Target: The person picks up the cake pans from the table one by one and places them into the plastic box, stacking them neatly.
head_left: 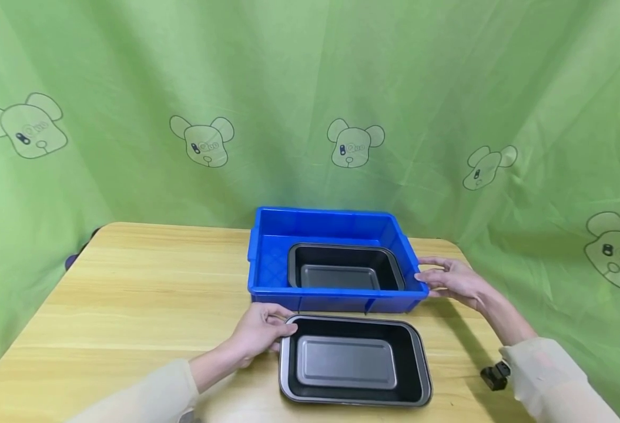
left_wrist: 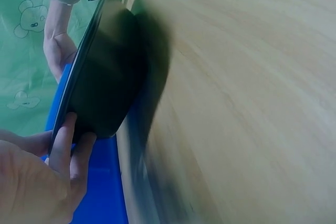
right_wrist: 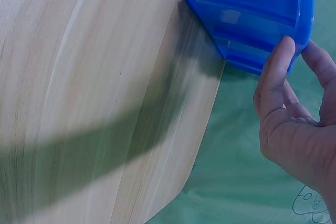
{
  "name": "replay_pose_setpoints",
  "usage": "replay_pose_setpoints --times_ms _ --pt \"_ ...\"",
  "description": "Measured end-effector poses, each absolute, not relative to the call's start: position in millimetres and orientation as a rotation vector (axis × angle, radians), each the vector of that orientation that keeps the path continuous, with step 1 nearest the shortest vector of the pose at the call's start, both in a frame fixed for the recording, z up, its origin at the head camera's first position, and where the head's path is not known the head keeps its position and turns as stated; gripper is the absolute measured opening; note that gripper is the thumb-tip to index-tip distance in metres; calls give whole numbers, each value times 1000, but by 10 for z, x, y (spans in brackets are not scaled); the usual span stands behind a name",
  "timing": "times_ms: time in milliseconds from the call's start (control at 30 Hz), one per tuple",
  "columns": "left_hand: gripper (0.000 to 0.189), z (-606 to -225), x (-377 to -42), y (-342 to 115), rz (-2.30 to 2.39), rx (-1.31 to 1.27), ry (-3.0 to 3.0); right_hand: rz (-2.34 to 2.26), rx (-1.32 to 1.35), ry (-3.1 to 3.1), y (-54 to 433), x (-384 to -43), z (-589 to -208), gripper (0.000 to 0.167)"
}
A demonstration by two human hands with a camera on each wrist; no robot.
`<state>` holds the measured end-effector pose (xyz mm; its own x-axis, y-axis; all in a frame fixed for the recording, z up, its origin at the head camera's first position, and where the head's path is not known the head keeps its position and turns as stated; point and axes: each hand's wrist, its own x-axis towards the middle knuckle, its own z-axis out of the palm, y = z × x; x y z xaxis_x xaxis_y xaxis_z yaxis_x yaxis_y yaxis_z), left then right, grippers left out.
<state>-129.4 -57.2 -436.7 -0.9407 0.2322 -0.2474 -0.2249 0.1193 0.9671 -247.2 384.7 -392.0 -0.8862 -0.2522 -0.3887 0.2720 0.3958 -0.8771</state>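
Note:
A dark loaf pan (head_left: pixel 347 361) is nearest the camera, its inside facing up. My left hand (head_left: pixel 259 329) pinches its left end near the far corner, thumb over the rim and fingers beneath. From the left wrist, the pan's dark outer side (left_wrist: pixel 105 72) shows, with a shadow beside it on the wood. Behind it stands a blue plastic bin (head_left: pixel 331 301), and a second dark loaf pan (head_left: pixel 338 276) lies inside toward the right. My right hand (head_left: pixel 460 282) grips the bin's right wall near the front corner, fingers and thumb on either side of the rim.
The light wooden table (head_left: pixel 146 282) stretches left of the bin. A green curtain (head_left: pixel 288 70) with mouse-face drawings hangs behind and at both sides. A small black device (head_left: pixel 495 376) sits by the right sleeve.

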Motion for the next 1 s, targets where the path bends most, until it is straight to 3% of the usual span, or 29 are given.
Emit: replay_pose_setpoints --times_ms 567,1000 --pt "24 -4313 -1296 -718 1904 -2 2059 -1533 17 2168 3850 -2468 -3932 79" --pt "30 -4031 -1333 -818 1895 45 2102 -1527 12 2179 3848 -2463 -3927 78"
